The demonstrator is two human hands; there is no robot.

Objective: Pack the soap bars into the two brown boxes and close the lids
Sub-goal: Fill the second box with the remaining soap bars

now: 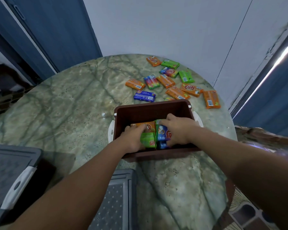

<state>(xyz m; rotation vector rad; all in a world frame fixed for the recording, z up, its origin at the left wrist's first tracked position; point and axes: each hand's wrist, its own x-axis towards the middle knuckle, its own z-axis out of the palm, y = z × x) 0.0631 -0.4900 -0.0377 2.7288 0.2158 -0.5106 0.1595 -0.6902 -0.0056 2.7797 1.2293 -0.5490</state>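
Soap bars (173, 80) lie loose at one o'clock beyond the box (150, 110), nearer my right hand (178, 130); both hands, left (133, 138) too, grip packed bars.

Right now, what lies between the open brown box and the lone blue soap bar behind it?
Head view: only bare marble tabletop separates the box from the blue bar.

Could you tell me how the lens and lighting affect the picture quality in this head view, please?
Head view: wide-angle lens bends the table edge and walls; a bright glare strip runs at the right; frame edges smear; the soap bars in the brown box look slightly soft.
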